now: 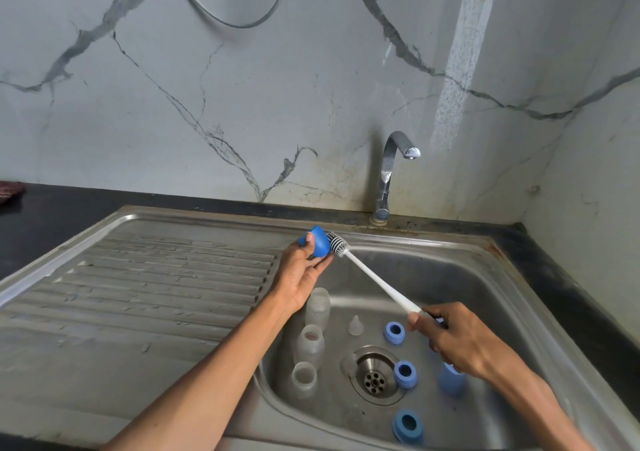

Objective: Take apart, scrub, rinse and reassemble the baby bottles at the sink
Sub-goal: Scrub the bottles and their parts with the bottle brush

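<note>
Over the far left corner of the steel sink (460, 270), the left hand (300, 277) holds a blue bottle cap (317, 242), thumb curled over its near side and fingers cupped underneath. The left forearm reaches up from the lower left edge of view, crossing the ribbed draining board (156, 277), with the wrist bent slightly toward the basin. The right hand (450, 336) grips the end of a white-handled bottle brush (374, 277), fingers curled round the handle and the knuckles turned upward. The right forearm comes in from the lower right. The handle slants up and to the left across the basin, and its bristled head (338, 244) touches the open side of the cap.

On the sink floor three clear bottle bodies (310, 343) stand in a row along the left wall, open mouths up. A clear teat (355, 326) stands near the middle, just beyond the drain (374, 376). Three blue screw rings (405, 374) lie to the right of the drain, one further back, one beside it and one near the front edge. Another blue cap (450, 379) sits partly hidden under the right wrist. The chrome tap (391, 173) rises behind the basin against a marbled wall (242, 104), its spout pointing right. A dark worktop (52, 208) borders the sink.
</note>
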`<state>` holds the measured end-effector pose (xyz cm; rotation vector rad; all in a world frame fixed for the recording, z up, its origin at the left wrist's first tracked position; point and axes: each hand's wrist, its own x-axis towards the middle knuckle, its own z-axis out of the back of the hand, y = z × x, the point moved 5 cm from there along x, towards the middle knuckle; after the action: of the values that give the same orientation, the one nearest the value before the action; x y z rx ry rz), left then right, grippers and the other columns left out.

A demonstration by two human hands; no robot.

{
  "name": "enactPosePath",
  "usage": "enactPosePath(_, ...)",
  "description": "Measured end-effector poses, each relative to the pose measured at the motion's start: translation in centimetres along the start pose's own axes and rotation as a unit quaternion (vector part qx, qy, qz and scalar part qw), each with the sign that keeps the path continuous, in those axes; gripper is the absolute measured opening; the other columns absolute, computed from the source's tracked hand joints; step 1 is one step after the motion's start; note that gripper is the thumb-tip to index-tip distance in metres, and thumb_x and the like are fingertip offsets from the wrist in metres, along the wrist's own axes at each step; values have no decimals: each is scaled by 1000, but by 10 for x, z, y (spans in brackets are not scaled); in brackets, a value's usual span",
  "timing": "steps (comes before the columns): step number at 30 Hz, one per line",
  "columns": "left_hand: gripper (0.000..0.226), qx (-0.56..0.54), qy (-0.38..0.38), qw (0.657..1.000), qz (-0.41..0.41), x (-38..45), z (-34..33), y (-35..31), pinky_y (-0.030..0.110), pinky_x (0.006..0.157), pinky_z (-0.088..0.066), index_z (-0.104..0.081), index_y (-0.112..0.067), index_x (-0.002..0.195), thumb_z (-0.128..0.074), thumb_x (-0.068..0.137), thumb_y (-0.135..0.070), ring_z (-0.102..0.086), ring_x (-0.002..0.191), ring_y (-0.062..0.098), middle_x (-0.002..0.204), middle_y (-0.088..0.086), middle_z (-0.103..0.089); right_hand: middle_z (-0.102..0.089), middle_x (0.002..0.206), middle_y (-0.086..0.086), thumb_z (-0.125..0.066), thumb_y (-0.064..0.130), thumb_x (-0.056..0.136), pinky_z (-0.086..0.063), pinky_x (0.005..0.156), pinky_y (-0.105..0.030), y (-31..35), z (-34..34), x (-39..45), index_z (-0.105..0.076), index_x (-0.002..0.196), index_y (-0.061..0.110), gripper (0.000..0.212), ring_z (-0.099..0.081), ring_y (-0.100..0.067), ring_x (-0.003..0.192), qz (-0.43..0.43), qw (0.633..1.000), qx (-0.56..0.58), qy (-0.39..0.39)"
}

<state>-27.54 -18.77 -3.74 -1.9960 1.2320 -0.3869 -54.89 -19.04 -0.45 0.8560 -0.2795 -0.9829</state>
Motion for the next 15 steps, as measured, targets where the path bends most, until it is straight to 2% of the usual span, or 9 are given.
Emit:
enactPosePath(2, 10, 41, -9, 999, -19, -2, -1, -1, 44, 104, -47, -58, -11, 110, -52, 102, -14, -60, 109, 27, 115, 13, -62, -49, 63, -3, -54, 41, 99, -37, 46, -25, 0, 0, 0, -71, 89, 19, 29, -38, -11, 45, 8, 1000, -22, -6)
enactPosePath(5, 9, 127, -27, 989, -74, -4, 2, -7, 26, 86, -53, -66, -15, 101, -60, 97, -9, -62, 97, 16, 101, 6, -68, -51, 64, -1, -53, 43, 99, -39, 48, -24, 1, -4, 0, -70, 91, 19, 30, -41, -10, 50, 16, 998, -55, -5)
enactPosePath(7, 10, 156, -42, 981, -109, -6, 4, -11, 26, 84, -53, -69, -12, 97, -67, 92, -4, -64, 89, 15, 94, 7, -70, -51, 65, -1, -52, 43, 99, -40, 48, -24, 3, -5, -1, -69, 92, 20, 30, -41, -10, 51, 19, 998, -58, -4)
enactPosePath(10, 11, 135, -73, 979, -131, -4, 9, -17, 26, 81, -58, -67, -6, 99, -70, 88, -3, -68, 86, 17, 92, 9, -71, -49, 63, -1, -54, 41, 99, -38, 45, -24, 5, -3, -1, -70, 92, 16, 31, -40, -11, 48, 17, 1000, -22, -8)
enactPosePath(13, 12, 148, -74, 978, -126, -1, 13, -16, 27, 85, -55, -68, -7, 96, -72, 86, -2, -66, 89, 19, 92, 10, -70, -49, 62, -1, -54, 42, 99, -38, 45, -25, 4, -3, -1, -70, 90, 16, 32, -40, -12, 48, 14, 1000, -23, -10)
enactPosePath(15, 21, 170, -54, 978, -107, -4, 8, -8, 26, 82, -54, -70, -6, 100, -77, 81, -1, -67, 89, 19, 94, 12, -72, -50, 62, -1, -54, 43, 98, -38, 47, -27, 1, -1, 1, -70, 88, 19, 30, -41, -12, 49, 10, 999, -29, -24)
